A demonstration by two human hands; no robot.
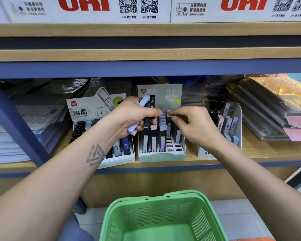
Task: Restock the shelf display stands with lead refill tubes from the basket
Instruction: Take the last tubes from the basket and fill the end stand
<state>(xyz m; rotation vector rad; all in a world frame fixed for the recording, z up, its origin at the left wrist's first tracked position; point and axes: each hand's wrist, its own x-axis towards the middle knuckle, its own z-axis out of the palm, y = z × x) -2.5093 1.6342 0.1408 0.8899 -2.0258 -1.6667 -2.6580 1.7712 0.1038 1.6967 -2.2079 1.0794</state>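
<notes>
Gripping a bundle of lead refill tubes [147, 112] in the left hand [134, 117], fingers curled tight round them, just at ten o'clock of the green display stand [162, 156]. Pinching a pale tube [169, 113] between thumb and forefinger of the right hand [196, 126], over the stand's back rows. Sitting at six o'clock below the shelf [268, 153], the green basket [129, 206].

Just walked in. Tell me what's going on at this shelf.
A person is restocking lead refill tubes. The left hand grips a small bundle of tubes, while the right hand pinches one tube over the middle green display stand, which has open slots. The green basket below shows no tubes in view.
</notes>
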